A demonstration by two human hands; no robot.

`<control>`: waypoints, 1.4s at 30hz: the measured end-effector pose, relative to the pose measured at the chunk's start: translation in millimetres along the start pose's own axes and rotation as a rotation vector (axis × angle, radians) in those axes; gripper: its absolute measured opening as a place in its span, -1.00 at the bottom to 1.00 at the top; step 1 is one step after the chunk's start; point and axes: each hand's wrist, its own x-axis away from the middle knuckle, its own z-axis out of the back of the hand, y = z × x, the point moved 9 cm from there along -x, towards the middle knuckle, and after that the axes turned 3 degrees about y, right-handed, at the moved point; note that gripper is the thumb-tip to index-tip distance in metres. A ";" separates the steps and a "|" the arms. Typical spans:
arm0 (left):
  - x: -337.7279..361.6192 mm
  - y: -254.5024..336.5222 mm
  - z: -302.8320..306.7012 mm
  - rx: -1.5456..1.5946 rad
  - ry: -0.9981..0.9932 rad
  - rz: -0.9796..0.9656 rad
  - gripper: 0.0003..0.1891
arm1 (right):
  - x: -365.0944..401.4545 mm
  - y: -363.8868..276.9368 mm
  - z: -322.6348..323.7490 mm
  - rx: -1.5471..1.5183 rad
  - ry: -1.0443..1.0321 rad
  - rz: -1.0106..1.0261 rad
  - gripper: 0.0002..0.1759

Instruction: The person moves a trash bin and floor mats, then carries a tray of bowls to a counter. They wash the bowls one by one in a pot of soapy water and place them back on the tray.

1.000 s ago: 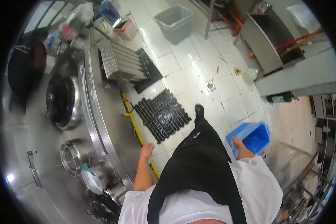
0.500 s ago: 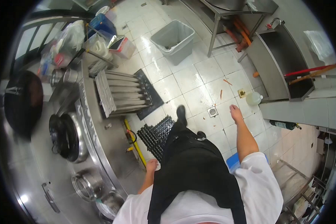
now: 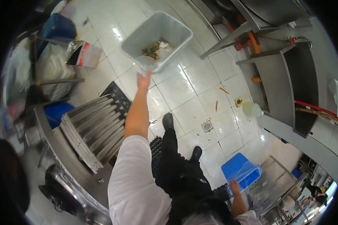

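Note:
My left hand reaches forward at the end of a stretched arm, its fingers apart and at the near rim of a grey bin. A clear liner covers that bin, and brown and white scraps lie inside. Whether the fingertips touch the rim is unclear. My right hand hangs low on the right, beside a blue bin with a clear liner; its fingers are too blurred to make out.
Metal filter panels lean at the left counter. Orange scraps, a floor drain and a plastic jug are on the tiled floor. A metal sink stands right, a metal table ahead. Distant person at far right.
My left hand has swung forward from beside my body to the grey bin. My right hand has dropped back towards the blue bin. The view has moved closer to the grey bin.

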 end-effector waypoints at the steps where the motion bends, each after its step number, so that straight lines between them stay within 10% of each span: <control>1: -25.2 -4.3 -10.6 0.133 0.040 0.117 0.02 | 27.6 8.9 -3.1 -0.178 -0.036 -0.151 -0.70; 9: 7.3 -55.5 -72.8 0.440 -0.044 0.135 -0.25 | 149.0 99.9 -42.9 -0.630 -0.065 -0.575 -0.63; 14: 175.6 -124.5 -85.7 0.435 -0.097 0.574 -0.41 | 173.5 147.7 -74.4 -0.817 -0.231 -0.657 -0.58; 16: 231.1 -186.0 -107.8 0.391 -0.220 0.780 -0.45 | 164.0 116.2 -61.3 -0.555 -0.239 -0.177 -0.65; 17: 271.4 -223.9 -133.8 0.034 -0.365 0.393 -0.50 | 139.6 128.3 -60.0 -0.520 -0.285 -0.143 -0.65; 19: 333.9 -224.4 -180.8 0.353 -0.362 0.590 -0.58 | 111.8 186.3 -86.3 -0.855 -0.395 -0.417 -0.67; 22: 418.9 -192.1 -265.4 0.453 -0.395 0.794 -0.59 | 55.5 221.7 -10.9 -0.780 -0.478 -0.526 -0.66; 24: 459.9 -113.4 -338.8 0.652 -0.471 0.854 -0.23 | 5.9 212.7 44.8 -0.574 -0.446 -0.409 -0.63; 28: 508.0 59.6 -458.8 1.023 -0.898 0.748 -0.34 | -80.0 111.7 179.3 0.111 -0.188 0.202 -0.48; 31: 529.0 140.6 -387.6 0.958 -0.793 0.559 -0.40 | -101.5 86.2 254.2 -0.449 0.022 -0.036 -0.42; 34: 545.7 101.6 -353.6 0.913 -0.637 0.351 -0.48 | -99.8 56.5 280.8 -0.271 0.045 0.026 -0.40; 38: 601.7 -86.8 -290.0 1.197 -0.510 0.671 -0.64 | -104.5 48.4 262.3 -0.141 -0.042 0.052 -0.39; 42: 673.5 -286.3 -135.4 1.015 0.030 1.015 -0.66 | -117.0 48.1 221.7 0.073 -0.181 0.016 -0.44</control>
